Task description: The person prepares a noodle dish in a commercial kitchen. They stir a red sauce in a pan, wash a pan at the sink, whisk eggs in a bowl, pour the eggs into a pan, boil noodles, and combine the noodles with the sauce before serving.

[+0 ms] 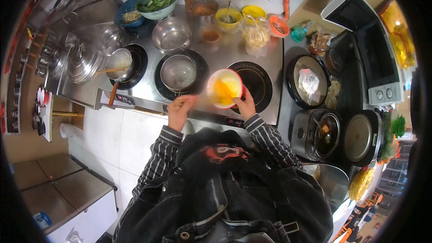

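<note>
A white bowl with a red rim (210, 88) holds yellow beaten egg. My right hand (246, 103) grips its right side, thumb over the rim. To the left of the bowl, my left hand (182, 106) is curled, with its fingers blurred; a faint streak runs from it towards the egg, and I cannot tell what it holds. The bowl is above the counter's front, beside the right round hob (260, 84). A steel pot with clear liquid (178, 72) stands on the middle hob. On the left hob rests a wooden-handled pan (118, 61) with chopsticks (111, 70) across it.
Behind are an empty-looking steel pot (171, 35), a green basket of leaves (158, 1), yellow bowls (228, 20) and bagged noodles (255, 37). At right stand a round electric griddle (297, 91), an open cooker (303, 138) and a microwave (378, 50). Steel lids (82, 62) lie left.
</note>
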`<state>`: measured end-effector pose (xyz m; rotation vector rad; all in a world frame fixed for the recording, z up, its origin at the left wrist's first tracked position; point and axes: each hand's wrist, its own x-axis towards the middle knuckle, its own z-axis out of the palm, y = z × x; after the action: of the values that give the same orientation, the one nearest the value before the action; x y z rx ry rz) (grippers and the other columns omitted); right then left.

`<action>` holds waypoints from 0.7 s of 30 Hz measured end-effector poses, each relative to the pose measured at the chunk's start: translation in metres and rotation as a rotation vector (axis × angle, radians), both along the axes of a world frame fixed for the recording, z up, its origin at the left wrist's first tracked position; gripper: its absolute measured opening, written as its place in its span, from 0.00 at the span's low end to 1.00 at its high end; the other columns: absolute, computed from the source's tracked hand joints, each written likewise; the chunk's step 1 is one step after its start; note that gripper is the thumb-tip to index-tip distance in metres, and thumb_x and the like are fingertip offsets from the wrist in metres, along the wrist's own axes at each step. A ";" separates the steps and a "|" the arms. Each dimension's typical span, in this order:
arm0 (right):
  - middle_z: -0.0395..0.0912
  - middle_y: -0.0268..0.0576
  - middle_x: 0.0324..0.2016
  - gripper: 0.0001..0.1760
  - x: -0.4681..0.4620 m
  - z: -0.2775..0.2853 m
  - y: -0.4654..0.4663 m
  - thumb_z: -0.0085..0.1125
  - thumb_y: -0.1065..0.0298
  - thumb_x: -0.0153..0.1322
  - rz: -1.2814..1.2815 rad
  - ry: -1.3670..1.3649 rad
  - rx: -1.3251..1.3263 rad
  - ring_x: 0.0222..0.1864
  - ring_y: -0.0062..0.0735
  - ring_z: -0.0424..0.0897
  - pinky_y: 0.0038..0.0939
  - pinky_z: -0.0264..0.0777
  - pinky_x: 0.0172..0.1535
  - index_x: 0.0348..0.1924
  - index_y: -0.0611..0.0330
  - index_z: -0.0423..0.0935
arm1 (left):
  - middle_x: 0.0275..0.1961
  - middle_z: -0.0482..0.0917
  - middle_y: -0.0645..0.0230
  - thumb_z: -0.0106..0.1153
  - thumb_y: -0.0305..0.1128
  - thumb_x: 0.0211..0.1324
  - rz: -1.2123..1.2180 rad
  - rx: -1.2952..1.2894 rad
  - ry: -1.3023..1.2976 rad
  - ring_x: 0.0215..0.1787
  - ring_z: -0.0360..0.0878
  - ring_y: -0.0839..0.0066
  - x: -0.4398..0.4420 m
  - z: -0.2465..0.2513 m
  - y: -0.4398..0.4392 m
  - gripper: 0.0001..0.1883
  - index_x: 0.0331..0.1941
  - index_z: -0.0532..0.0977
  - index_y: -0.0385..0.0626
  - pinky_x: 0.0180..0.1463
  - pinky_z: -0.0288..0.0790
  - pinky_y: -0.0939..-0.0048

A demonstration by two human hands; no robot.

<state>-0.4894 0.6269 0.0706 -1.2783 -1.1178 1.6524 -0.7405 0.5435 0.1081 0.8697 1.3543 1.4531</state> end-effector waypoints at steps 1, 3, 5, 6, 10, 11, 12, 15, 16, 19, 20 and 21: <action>0.72 0.45 0.52 0.36 0.000 0.000 0.001 0.56 0.77 0.65 -0.010 0.036 -0.043 0.46 0.33 0.79 0.30 0.82 0.39 0.66 0.61 0.57 | 0.45 0.83 0.54 0.50 0.24 0.61 0.070 0.103 -0.011 0.45 0.82 0.69 0.001 -0.001 0.000 0.09 0.41 0.77 0.33 0.53 0.74 0.69; 0.73 0.44 0.51 0.37 0.000 -0.002 0.000 0.57 0.77 0.65 -0.028 0.065 -0.040 0.43 0.30 0.78 0.28 0.80 0.37 0.66 0.60 0.57 | 0.45 0.83 0.54 0.49 0.25 0.63 0.040 0.022 -0.032 0.45 0.82 0.70 0.003 -0.004 0.001 0.09 0.41 0.77 0.33 0.53 0.74 0.70; 0.75 0.42 0.47 0.37 -0.002 -0.003 0.001 0.58 0.77 0.65 -0.041 0.092 0.045 0.36 0.25 0.78 0.23 0.76 0.33 0.66 0.59 0.57 | 0.45 0.83 0.54 0.48 0.26 0.64 -0.053 -0.099 -0.022 0.45 0.82 0.71 0.003 -0.005 0.003 0.10 0.42 0.76 0.33 0.53 0.74 0.72; 0.74 0.42 0.49 0.37 0.000 -0.002 0.002 0.58 0.77 0.64 -0.036 0.027 -0.102 0.45 0.29 0.78 0.25 0.78 0.39 0.66 0.59 0.57 | 0.45 0.82 0.54 0.48 0.27 0.64 0.053 -0.019 -0.023 0.45 0.82 0.70 0.004 -0.006 0.005 0.10 0.43 0.76 0.33 0.52 0.74 0.72; 0.74 0.42 0.51 0.37 0.002 -0.004 0.001 0.59 0.77 0.64 0.037 0.082 -0.003 0.50 0.31 0.76 0.25 0.78 0.42 0.66 0.60 0.58 | 0.45 0.82 0.53 0.47 0.27 0.65 0.092 -0.003 -0.119 0.43 0.81 0.70 0.007 -0.007 0.005 0.11 0.42 0.76 0.33 0.51 0.74 0.72; 0.74 0.42 0.51 0.37 0.002 -0.004 0.002 0.58 0.77 0.64 0.012 0.063 -0.042 0.48 0.30 0.76 0.25 0.78 0.41 0.66 0.60 0.58 | 0.45 0.82 0.54 0.47 0.27 0.65 -0.011 -0.106 -0.131 0.43 0.81 0.71 0.007 -0.007 0.004 0.11 0.42 0.76 0.32 0.51 0.74 0.72; 0.74 0.43 0.51 0.37 0.003 -0.005 0.001 0.58 0.77 0.64 0.008 0.080 -0.072 0.47 0.30 0.77 0.24 0.78 0.40 0.66 0.60 0.58 | 0.45 0.82 0.54 0.47 0.27 0.64 0.108 -0.015 -0.147 0.43 0.81 0.72 0.008 -0.007 0.004 0.11 0.42 0.76 0.32 0.51 0.74 0.72; 0.73 0.44 0.52 0.36 0.004 -0.008 0.002 0.56 0.77 0.65 0.011 0.023 0.006 0.46 0.32 0.79 0.29 0.80 0.40 0.66 0.62 0.58 | 0.45 0.83 0.55 0.49 0.26 0.63 0.052 -0.065 0.122 0.43 0.81 0.72 0.009 -0.006 0.003 0.10 0.41 0.77 0.32 0.51 0.73 0.72; 0.73 0.44 0.53 0.35 0.005 -0.009 0.003 0.55 0.77 0.65 0.019 0.007 0.041 0.46 0.34 0.80 0.31 0.81 0.41 0.66 0.62 0.57 | 0.45 0.83 0.55 0.49 0.26 0.63 0.085 0.005 0.056 0.42 0.81 0.73 0.010 -0.006 0.003 0.10 0.41 0.77 0.33 0.51 0.73 0.72; 0.73 0.45 0.53 0.35 0.008 -0.011 0.005 0.55 0.77 0.65 0.021 -0.021 -0.070 0.47 0.34 0.79 0.31 0.81 0.41 0.66 0.62 0.58 | 0.45 0.83 0.55 0.49 0.26 0.63 0.244 0.076 -0.059 0.42 0.81 0.73 0.009 -0.005 0.003 0.10 0.40 0.78 0.34 0.49 0.74 0.73; 0.73 0.45 0.53 0.35 0.008 -0.011 0.004 0.55 0.77 0.65 0.051 -0.037 0.034 0.47 0.35 0.79 0.32 0.81 0.41 0.66 0.62 0.58 | 0.44 0.83 0.55 0.49 0.26 0.63 0.108 -0.097 -0.022 0.42 0.81 0.73 0.010 -0.005 0.002 0.09 0.40 0.78 0.34 0.50 0.74 0.73; 0.73 0.45 0.53 0.35 0.009 -0.011 0.005 0.55 0.77 0.65 0.030 -0.032 -0.001 0.47 0.35 0.79 0.32 0.81 0.41 0.66 0.62 0.58 | 0.44 0.83 0.55 0.50 0.26 0.63 -0.043 -0.262 0.027 0.42 0.81 0.73 0.009 -0.005 0.003 0.09 0.39 0.78 0.34 0.50 0.74 0.73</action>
<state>-0.4803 0.6320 0.0592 -1.2986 -1.1612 1.6597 -0.7318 0.5464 0.1032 0.7445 1.4972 1.2015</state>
